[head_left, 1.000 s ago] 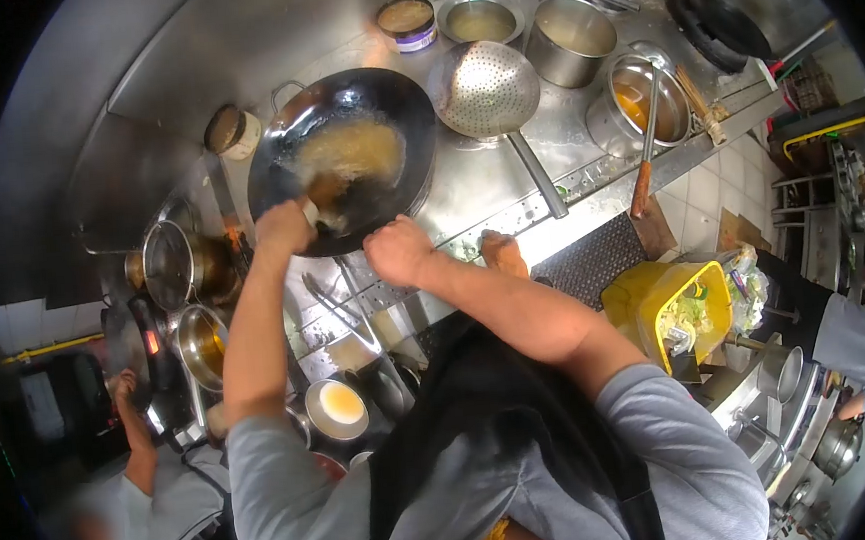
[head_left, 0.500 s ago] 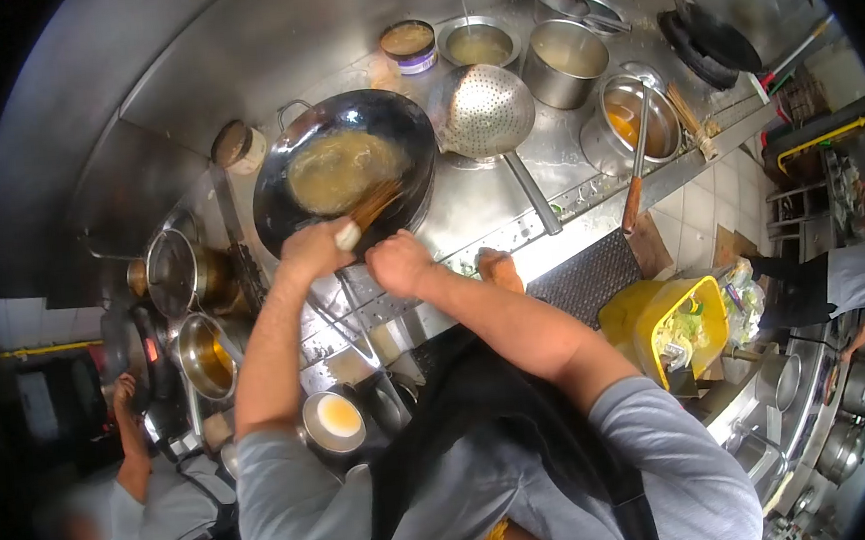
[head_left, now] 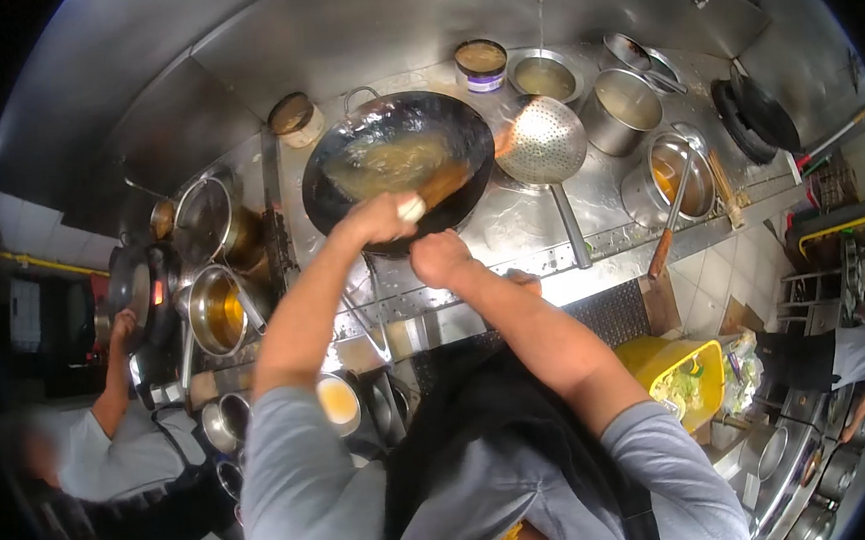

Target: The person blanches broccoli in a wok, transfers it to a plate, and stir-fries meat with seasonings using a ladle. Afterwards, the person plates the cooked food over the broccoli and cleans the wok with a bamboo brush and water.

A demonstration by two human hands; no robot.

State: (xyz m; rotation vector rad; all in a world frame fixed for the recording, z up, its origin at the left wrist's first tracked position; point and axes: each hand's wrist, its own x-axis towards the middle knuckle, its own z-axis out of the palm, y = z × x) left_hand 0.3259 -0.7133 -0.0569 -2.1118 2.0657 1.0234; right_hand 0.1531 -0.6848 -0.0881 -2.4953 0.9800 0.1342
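Note:
A bamboo wok brush (head_left: 444,183) is gripped in my left hand (head_left: 381,219), its bristles down inside a large black wok (head_left: 332,192). Cloudy, yellowish water ripples in the wok under the brush. My right hand (head_left: 442,259) is closed in a fist at the wok's near rim, and the part it grips is hidden beneath the fingers. At the wok's far side a loop handle (head_left: 360,94) sticks up. A perforated strainer (head_left: 542,140) with a long grey handle lies just to the right of the wok.
A tap (head_left: 542,22) runs into a metal bowl (head_left: 545,80). Nearby stand a tub (head_left: 481,66), a deep pot (head_left: 622,111) and a pot with a ladle (head_left: 653,194). A yellow bin (head_left: 706,381) holds scraps. Another person's hand (head_left: 125,324) holds a pan at left.
The brush has swept within the wok and the water is more stirred up. The camera view has shifted, so the whole counter sits further right. Both hands keep their grip.

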